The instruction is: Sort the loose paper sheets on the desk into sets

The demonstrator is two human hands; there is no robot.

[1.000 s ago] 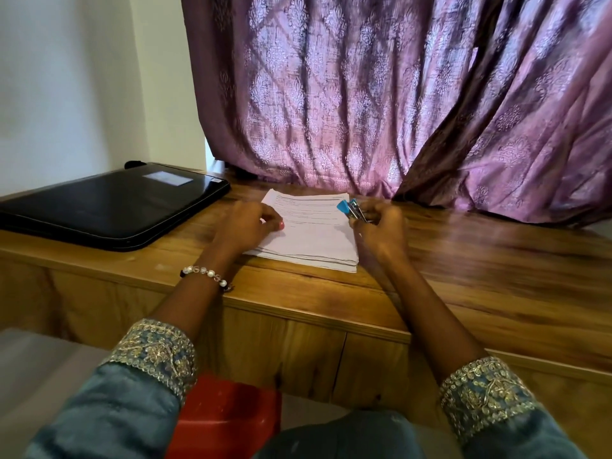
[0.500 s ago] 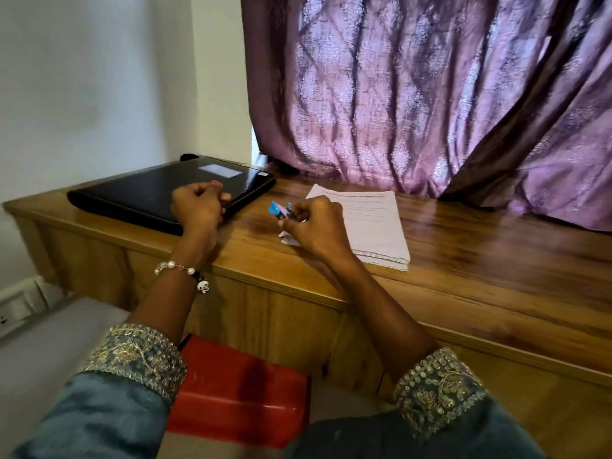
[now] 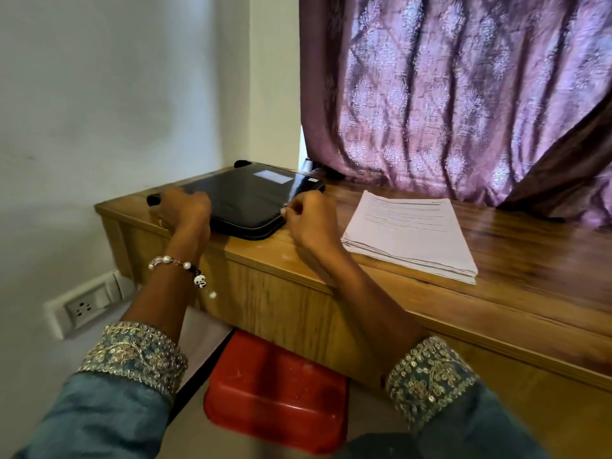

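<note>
Gripping the black case (image 3: 246, 200) at its near edge with my curled left hand (image 3: 183, 210), my right hand (image 3: 309, 220) pinching its corner, perhaps a zip pull, paper sheets (image 3: 409, 231) stacked untouched just right; next, likely opening it

Hands shifted from the paper stack (image 3: 410, 233) to the black case (image 3: 251, 200)

The left hand (image 3: 183, 210) is now laid on the case's near-left edge; the right hand (image 3: 308, 217), no longer showing the blue-tipped pens, is curled at its near-right corner.
</note>
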